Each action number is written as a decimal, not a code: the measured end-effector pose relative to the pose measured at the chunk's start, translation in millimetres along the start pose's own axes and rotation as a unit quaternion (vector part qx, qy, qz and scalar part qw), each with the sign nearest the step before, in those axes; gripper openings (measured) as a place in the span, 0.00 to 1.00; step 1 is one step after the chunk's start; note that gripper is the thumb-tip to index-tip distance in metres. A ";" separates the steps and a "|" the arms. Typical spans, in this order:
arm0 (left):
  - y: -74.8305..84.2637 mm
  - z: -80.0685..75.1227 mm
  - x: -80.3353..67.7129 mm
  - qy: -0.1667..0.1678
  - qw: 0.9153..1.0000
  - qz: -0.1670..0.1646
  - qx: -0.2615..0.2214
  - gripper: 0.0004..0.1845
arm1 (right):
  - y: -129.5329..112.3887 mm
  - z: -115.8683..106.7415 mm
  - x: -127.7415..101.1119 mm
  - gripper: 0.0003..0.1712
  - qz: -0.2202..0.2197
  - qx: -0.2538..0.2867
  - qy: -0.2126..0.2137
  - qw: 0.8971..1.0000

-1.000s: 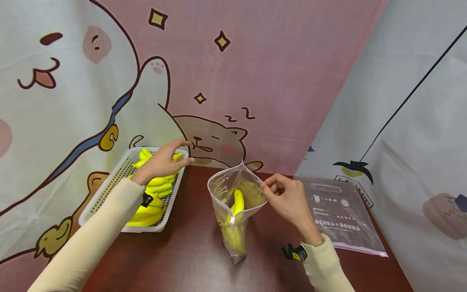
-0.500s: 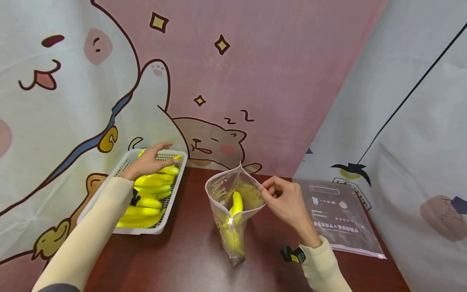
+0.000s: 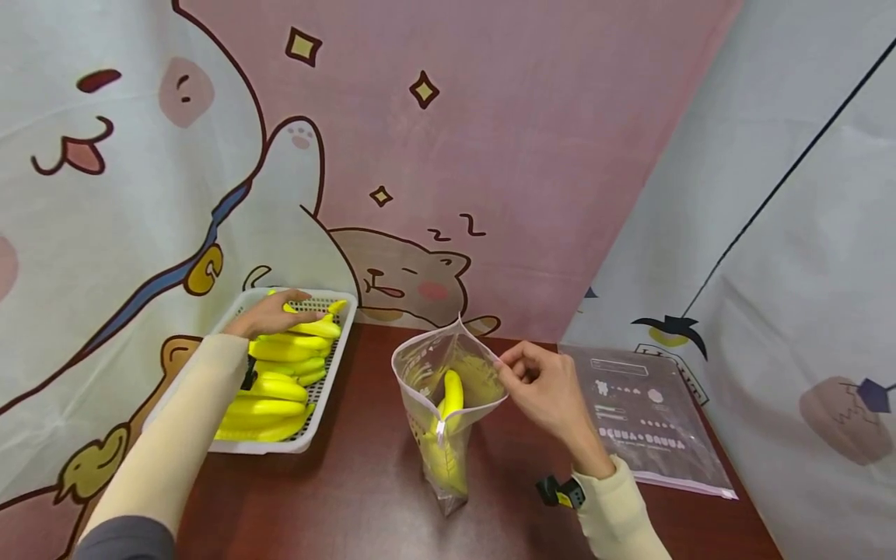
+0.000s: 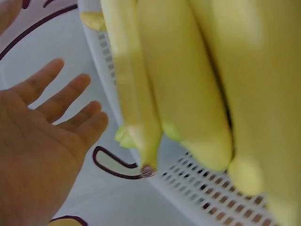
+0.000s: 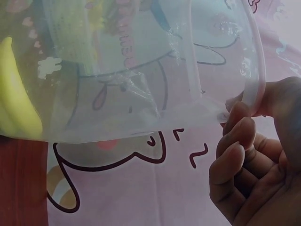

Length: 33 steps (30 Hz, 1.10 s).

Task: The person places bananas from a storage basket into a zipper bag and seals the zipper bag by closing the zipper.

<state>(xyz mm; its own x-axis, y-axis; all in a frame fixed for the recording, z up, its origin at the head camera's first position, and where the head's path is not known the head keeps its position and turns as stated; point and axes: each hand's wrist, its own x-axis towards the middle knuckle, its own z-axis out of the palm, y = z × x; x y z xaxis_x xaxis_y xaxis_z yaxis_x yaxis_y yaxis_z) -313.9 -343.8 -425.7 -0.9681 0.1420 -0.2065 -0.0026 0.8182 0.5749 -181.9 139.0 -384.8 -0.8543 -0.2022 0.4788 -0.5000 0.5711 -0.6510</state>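
Currently, left hand [image 3: 269, 313] w/ fingers straight rests on yellow bananas [image 3: 280, 377] in white perforated plastic basket [image 3: 308, 435]; right hand [image 3: 546, 389] pinches rim of clear zip-top plastic bag [image 3: 448, 389].

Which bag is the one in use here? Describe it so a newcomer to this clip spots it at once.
Start at the dark red-brown table and find the white perforated plastic basket of yellow bananas on its left. Just right of it, mid-table, stands the clear plastic zip bag, its rim pinched by the right hand. Unlike the flat printed zip bag further right, it is upright, open-mouthed and holds bananas.
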 end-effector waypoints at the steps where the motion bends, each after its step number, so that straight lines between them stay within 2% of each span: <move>1: 1.0 -1.7 1.0 -0.007 1.000 -0.001 0.009 0.52 | 0.2 -0.4 -0.1 0.03 0.000 0.001 0.000 1.000; 4: 3.6 -6.4 5.7 -0.029 0.999 -0.002 0.036 0.56 | 0.5 -1.6 -0.7 0.03 -0.004 0.002 0.002 1.000; 8: 2.0 -10.1 14.1 -0.057 0.997 -0.010 0.047 0.56 | 1.0 -1.5 -1.5 0.04 -0.006 0.004 0.003 1.000; 17: -6.1 -9.5 27.9 -0.105 0.991 -0.034 0.074 0.48 | 1.4 0.6 -2.5 0.07 -0.002 0.006 0.004 1.000; 20: -11.4 -9.7 32.6 -0.112 0.989 -0.041 0.093 0.44 | 1.6 0.5 -2.5 0.07 -0.002 0.004 0.004 1.000; 27: -10.4 -11.6 34.3 -0.116 0.985 -0.015 0.124 0.33 | 0.6 0.5 -2.2 0.06 0.003 0.006 0.000 1.000; 33: -7.2 -12.3 33.0 -0.113 0.984 -0.052 0.131 0.29 | -1.1 0.2 -2.6 0.04 0.007 0.008 -0.006 1.000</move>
<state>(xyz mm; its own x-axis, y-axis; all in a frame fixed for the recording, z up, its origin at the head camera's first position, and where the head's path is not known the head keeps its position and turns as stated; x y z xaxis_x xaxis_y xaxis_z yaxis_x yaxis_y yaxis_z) -348.9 -351.9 -427.0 -0.8859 0.1465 -0.4401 -0.0046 0.9460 0.3242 -179.1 138.7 -385.5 -0.8628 -0.2038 0.4627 -0.4901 0.5617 -0.6665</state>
